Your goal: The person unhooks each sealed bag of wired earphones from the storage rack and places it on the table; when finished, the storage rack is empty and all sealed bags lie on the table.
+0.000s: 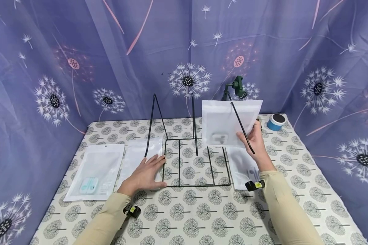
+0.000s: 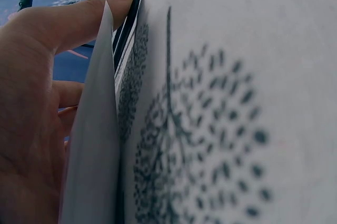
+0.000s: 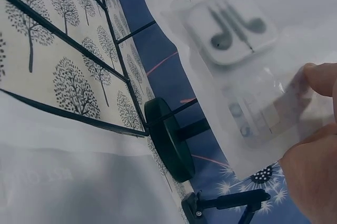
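Note:
A black wire rack (image 1: pixel 197 186) with several slanted prongs stands on the table. My right hand (image 1: pixel 254 139) pinches the lower right edge of a white pouch (image 1: pixel 216 117) with earphones in a clear case (image 3: pixel 231 26) inside. The rack's right prong (image 1: pixel 242 127) comes out through the pouch's top middle and slants down in front of it. My left hand (image 1: pixel 145 172) rests with fingers extended at the left side of the rack's base, over a second white pouch (image 1: pixel 138 153). In the left wrist view, the left thumb (image 2: pixel 118 5) reaches the base wire.
At the left lies a pouch (image 1: pixel 102 163) with a mint-coloured earphone case. Another pouch (image 1: pixel 240 170) lies right of the base, partly under the right arm. Behind the rack is a dark green clamp stand (image 1: pixel 238 86). A blue round container (image 1: pixel 276 122) stands at the back right.

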{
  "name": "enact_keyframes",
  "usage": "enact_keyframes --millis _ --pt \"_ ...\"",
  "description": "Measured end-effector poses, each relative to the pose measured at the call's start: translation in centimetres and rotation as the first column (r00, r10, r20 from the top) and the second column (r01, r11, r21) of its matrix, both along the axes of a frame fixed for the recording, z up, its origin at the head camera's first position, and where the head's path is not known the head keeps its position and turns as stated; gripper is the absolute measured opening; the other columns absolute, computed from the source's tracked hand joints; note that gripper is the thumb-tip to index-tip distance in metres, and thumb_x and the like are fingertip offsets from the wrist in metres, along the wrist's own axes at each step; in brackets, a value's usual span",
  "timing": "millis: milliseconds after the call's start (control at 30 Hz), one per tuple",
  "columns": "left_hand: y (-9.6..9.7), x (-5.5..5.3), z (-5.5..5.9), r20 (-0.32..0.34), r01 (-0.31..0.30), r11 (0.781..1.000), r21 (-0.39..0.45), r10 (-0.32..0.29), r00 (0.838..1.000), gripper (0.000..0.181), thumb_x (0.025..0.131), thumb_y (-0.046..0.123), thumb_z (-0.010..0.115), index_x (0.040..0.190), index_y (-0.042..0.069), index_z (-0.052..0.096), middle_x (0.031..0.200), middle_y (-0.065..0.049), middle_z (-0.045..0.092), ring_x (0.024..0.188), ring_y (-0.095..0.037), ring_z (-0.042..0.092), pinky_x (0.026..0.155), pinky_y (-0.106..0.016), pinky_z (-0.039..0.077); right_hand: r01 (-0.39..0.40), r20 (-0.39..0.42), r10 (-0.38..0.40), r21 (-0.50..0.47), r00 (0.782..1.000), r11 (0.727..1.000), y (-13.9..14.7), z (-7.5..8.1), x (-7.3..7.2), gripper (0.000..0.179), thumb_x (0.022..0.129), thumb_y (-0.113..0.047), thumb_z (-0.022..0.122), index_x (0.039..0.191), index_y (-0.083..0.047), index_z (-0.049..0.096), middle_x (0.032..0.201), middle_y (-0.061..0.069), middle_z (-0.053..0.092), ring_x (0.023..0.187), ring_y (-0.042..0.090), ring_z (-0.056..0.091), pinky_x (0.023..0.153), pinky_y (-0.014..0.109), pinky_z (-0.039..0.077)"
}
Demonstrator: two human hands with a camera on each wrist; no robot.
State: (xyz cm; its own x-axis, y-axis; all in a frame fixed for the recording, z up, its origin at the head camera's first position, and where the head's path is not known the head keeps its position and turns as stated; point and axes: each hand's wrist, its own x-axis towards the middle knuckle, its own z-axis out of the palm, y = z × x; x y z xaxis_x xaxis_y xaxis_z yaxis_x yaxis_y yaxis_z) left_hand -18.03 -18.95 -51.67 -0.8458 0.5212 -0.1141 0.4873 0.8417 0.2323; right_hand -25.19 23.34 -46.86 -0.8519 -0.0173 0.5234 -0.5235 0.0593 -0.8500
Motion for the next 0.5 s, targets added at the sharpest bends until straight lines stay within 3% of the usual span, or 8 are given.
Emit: enact_keyframes --millis 167,500 --pt "0.0 0.0 -0.1 0.001 -0.003 1.0 -0.001 0.003 1.0 0.101 0.077 0.069 0.065 0.154 0.014 0.028 0.163 -0.003 0.021 0.149 -0.032 0.018 0.116 -0.066 0.015 -0.001 0.033 0.002 -0.006 0.999 1.0 0.1 0.1 0.5 0.051 0.09 0.012 0.056 0.128 -0.015 0.038 0.114 0.0 0.055 0.104 0.009 0.06 0.083 0.018 0.055" --pt "0.0 0.0 -0.1 -0.004 0.001 1.0 0.007 -0.001 1.0 0.101 0.077 0.068 0.066 0.154 0.013 0.028 0.162 -0.004 0.021 0.149 -0.032 0.019 0.116 -0.066 0.015 -0.01 0.035 0.011 -0.03 0.999 1.0 0.2 -0.1 1.1 0.05 0.089 0.015 0.055 0.126 -0.015 0.038 0.112 0.002 0.056 0.103 0.01 0.061 0.082 0.018 0.055"
